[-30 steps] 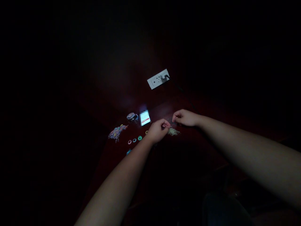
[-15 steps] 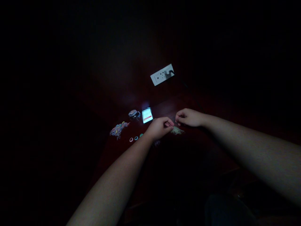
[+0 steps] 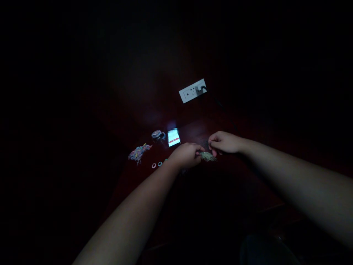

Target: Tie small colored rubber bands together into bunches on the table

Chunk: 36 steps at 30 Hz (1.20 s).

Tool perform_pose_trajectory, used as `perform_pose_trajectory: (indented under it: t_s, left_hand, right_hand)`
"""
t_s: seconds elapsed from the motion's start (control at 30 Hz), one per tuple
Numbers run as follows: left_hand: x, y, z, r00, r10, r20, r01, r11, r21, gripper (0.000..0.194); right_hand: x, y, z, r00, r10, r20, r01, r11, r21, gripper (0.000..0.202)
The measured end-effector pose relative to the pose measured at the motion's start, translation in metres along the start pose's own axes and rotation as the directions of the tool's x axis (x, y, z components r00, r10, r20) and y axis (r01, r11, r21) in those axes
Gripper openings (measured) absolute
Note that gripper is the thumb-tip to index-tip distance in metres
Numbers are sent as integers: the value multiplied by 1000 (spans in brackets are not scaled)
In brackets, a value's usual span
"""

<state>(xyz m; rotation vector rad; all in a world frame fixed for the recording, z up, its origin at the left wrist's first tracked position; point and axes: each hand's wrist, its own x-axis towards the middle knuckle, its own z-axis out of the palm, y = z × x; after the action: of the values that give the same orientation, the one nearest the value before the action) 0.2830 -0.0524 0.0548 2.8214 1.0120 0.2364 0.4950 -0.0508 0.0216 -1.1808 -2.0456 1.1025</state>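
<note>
A small pile of pale yellow-green bands lies on the dark red table between my hands. My left hand is at the pile's left edge, its fingers curled and closed at the tips; what they hold, if anything, is too small to make out. Just right of the pile, my right hand has thumb and fingers drawn together in a pinch, its contents not discernible. A heap of mixed-colour bands is farther left. Near my left forearm are a pink ring and a blue ring, with a third partly hidden.
A lit phone stands behind my left hand. Left of it is a round jar with a lid. On the wall above, a white socket panel has a plug and dark cable. The surroundings are very dark.
My left hand has turned downward, and its fingertips are now at the edge of the yellow-green pile. My right hand has shifted slightly right, its fingers pointing lower. The view has tilted a little.
</note>
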Motion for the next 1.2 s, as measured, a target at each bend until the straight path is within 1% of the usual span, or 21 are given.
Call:
perform_pose_trajectory:
  t_s: [0.23,0.33,0.4,0.47,0.5,0.57,0.63,0.67,0.7,0.73,0.77,0.83,0.87,0.9,0.97,1.0,1.03,1.07,1.1,1.13,1.2]
  left_hand:
    - [4,-3,12,998,-60,15,61,991,-121,26]
    - [1,0,11,997,-72,1,71,984,-164,29]
    - [-6,3,4,997,-71,-41,62,979,-193,33]
    - [-21,3,-9,992,-74,-101,49,973,-227,34]
    - [-31,1,-17,988,-88,-128,52,964,-260,34]
    - [-59,-14,-31,965,-180,-191,114,943,-314,31]
    - [-93,-41,-39,896,-344,-281,220,894,-390,27]
    - [-112,-58,-40,833,-441,-333,276,855,-439,27]
    - [-132,-77,-38,758,-533,-376,321,807,-496,28]
    - [-151,-95,-34,678,-620,-395,355,746,-563,29]
    - [-168,-113,-29,601,-708,-371,384,663,-643,30]
    - [-197,-142,-15,387,-869,-309,438,468,-768,27]
    - [-207,-153,-8,305,-902,-307,480,424,-768,23]
    - [-214,-162,-3,269,-910,-316,499,412,-762,20]
    - [-219,-173,5,243,-908,-342,518,419,-746,21]
    - [-218,-177,7,229,-906,-355,538,422,-730,21]
    - [-216,-179,7,216,-905,-368,566,423,-708,22]
    - [-213,-180,6,212,-900,-381,598,427,-678,21]
    - [-210,-181,5,214,-893,-397,633,436,-640,18]
    - [-207,-182,4,221,-882,-416,667,448,-595,15]
    - [-202,-183,1,239,-862,-448,724,465,-509,8]
  right_hand:
    - [-3,-8,1,998,-27,59,24,999,47,15]
    - [-4,-10,2,998,-34,55,31,998,47,14]
    - [-4,-9,2,999,-49,8,49,998,29,14]
    - [-3,-5,1,993,-78,-89,78,997,-3,15]
    - [-3,-3,1,985,-99,-143,97,995,-22,16]
    - [-1,1,-1,961,-145,-237,136,989,-57,18]
    - [0,4,-3,941,-171,-294,158,985,-66,19]
    - [0,5,-4,931,-175,-321,165,985,-59,18]
    - [0,5,-5,920,-177,-349,172,984,-45,20]
    - [-1,5,-5,906,-182,-381,184,982,-31,24]
    - [-2,4,-5,887,-193,-419,203,979,-22,29]
    - [-5,0,-3,862,-216,-458,222,974,-41,35]
    - [-7,-2,-2,863,-226,-451,219,973,-70,35]
    - [-8,-5,0,868,-237,-436,213,971,-105,30]
    - [-12,-13,7,866,-273,-418,208,959,-194,26]
    - [-13,-18,11,880,-278,-386,193,950,-245,23]
    - [-14,-24,16,882,-295,-367,188,936,-299,21]
    - [-14,-30,21,891,-312,-329,194,918,-345,21]
    - [-14,-38,28,914,-305,-269,194,908,-371,20]
    - [-14,-47,35,921,-312,-233,207,899,-385,23]
    - [-13,-65,53,917,-344,-202,245,885,-395,31]
